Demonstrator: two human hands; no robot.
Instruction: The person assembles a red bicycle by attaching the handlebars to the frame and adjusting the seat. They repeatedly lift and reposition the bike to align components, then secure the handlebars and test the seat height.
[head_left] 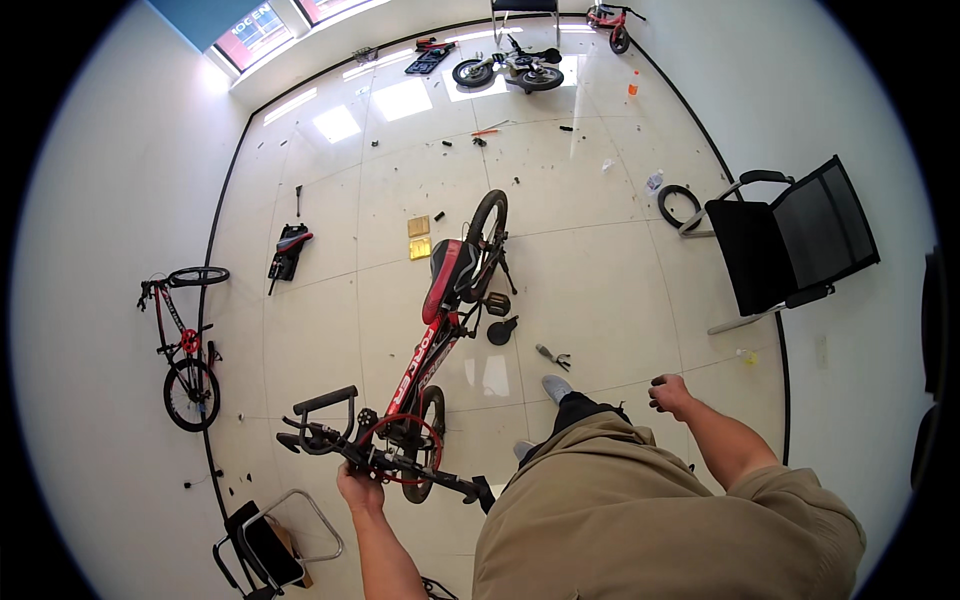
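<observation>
A small red and black bicycle (425,345) stands in front of me on the tiled floor. Its handlebar end points toward me, and its black and red saddle (452,275) is farther off. My left hand (360,490) is closed around the handlebar (395,462) near its middle; the fingers are partly hidden. A red cable (437,455) loops around the front of the bicycle. Out to my right, away from the bicycle, my right hand (668,393) is curled, and whatever may be inside it is hidden. On the floor between them lies a grey hand tool with a forked end (553,357).
A black round part (502,330) lies beside the bicycle. Yellow boxes (419,248) and scattered small parts dot the floor. Another bicycle (190,345) leans by the left wall; a third (510,70) lies far ahead. Chairs (750,250) and a loose tyre (679,206) are rightward.
</observation>
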